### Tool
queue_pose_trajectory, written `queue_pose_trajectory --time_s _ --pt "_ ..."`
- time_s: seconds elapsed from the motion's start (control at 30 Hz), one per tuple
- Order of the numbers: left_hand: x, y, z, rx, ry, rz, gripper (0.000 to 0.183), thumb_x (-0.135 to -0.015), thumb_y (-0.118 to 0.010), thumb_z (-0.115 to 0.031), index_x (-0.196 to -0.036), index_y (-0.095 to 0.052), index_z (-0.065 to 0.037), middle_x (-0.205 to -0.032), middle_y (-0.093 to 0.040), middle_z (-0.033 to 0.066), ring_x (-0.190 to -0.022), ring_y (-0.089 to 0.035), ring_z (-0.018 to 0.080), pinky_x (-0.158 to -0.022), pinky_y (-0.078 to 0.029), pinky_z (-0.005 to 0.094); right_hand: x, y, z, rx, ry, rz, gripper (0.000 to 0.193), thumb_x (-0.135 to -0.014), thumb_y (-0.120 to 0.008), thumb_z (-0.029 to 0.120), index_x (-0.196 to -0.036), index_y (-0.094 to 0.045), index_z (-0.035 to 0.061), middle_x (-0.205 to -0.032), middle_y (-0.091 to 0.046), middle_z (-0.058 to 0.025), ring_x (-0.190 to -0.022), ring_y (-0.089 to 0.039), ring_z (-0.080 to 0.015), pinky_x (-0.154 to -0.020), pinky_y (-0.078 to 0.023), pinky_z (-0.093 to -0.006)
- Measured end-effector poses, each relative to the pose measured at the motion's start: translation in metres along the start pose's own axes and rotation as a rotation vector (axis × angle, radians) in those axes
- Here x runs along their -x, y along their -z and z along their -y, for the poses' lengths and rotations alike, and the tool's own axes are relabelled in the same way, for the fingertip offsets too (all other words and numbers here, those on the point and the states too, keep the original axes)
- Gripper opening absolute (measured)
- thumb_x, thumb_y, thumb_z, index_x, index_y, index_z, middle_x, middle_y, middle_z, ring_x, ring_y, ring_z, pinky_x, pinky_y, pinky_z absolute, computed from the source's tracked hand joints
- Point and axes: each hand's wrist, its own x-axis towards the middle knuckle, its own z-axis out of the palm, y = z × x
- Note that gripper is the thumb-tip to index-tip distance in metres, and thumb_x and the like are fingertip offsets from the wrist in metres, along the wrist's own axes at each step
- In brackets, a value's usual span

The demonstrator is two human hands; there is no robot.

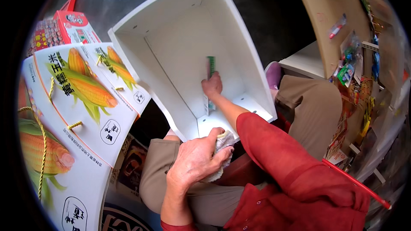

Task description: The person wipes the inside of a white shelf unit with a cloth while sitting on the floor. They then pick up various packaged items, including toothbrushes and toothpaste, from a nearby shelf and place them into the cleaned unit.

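Plain white is shown by the box (233, 51) around the right hand (212, 85), green and grey by the strip (211, 65) within it. Off-white is seen on the cloth (223, 143) in the left hand (193, 159). Left of that hand, the white carton (92, 139) is patterned with a yellow-orange and green corn print (92, 93). Behind the right hand, the sleeve (269, 145) is coloured red.

Red shirt (295, 179) w/ sm rnd btns (258, 202); khaki trousers (314, 102); pinkish-purple shoe (272, 75).

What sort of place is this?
Perhaps a small shop or its stockroom: corn-printed cartons stand at the left, a red printed box sits beyond them, and small colourful packets cluster at the right.
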Motion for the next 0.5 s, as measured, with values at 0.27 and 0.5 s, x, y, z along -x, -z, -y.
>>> queue_pose_trajectory --time_s 0.27,0.5 --pt "0.007 -0.013 -0.001 0.572 -0.204 -0.089 0.034 -0.081 -0.057 -0.023 -0.107 -0.051 -0.003 -0.084 -0.061 0.0093 -0.077 -0.058 0.0182 -0.071 -0.046 0.0296 0.030 0.079 0.041 -0.343 0.372 0.267 0.031 -0.064 -0.056 0.020 -0.091 -0.053 0.0064 -0.071 -0.060 -0.0127 -0.066 -0.057 -0.0253 -0.066 -0.048 -0.0345" --pt "0.026 -0.033 -0.004 0.838 -0.280 -0.175 0.036 -0.082 -0.056 -0.015 -0.113 -0.049 0.002 -0.083 -0.055 0.0014 -0.073 -0.051 0.0082 -0.067 -0.043 0.0224 0.063 0.213 0.052 -0.478 0.519 0.355 0.038 -0.062 -0.059 0.021 -0.093 -0.056 -0.0004 -0.076 -0.062 -0.0130 -0.072 -0.058 -0.0232 -0.068 -0.048 -0.0328"
